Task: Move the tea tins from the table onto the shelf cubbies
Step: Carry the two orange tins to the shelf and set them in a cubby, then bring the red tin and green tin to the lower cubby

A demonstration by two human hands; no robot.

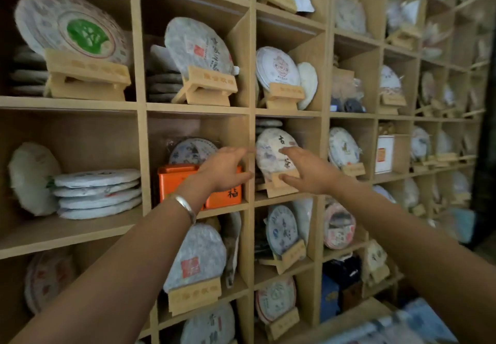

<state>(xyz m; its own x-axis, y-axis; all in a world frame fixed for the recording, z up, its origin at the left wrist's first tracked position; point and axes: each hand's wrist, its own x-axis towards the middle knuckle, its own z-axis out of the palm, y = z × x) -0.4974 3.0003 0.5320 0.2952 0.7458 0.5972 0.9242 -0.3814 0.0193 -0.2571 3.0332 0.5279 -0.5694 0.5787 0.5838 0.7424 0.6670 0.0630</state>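
An orange tea tin (174,182) with black characters stands in a middle cubby of the wooden shelf (197,109), in front of a wrapped tea cake. My left hand (222,169), a silver bangle on its wrist, hovers just in front of the tin's right half with fingers spread and holds nothing. My right hand (306,172) is open too, fingers apart, in front of the neighbouring cubby where a wrapped tea cake (271,153) leans on a small wooden stand. Neither hand grips anything.
Every cubby around holds paper-wrapped round tea cakes, some on wooden stands, some stacked flat (98,193). A white box (384,153) sits in a cubby to the right. Blurred blue-white items (402,325) lie at the bottom right.
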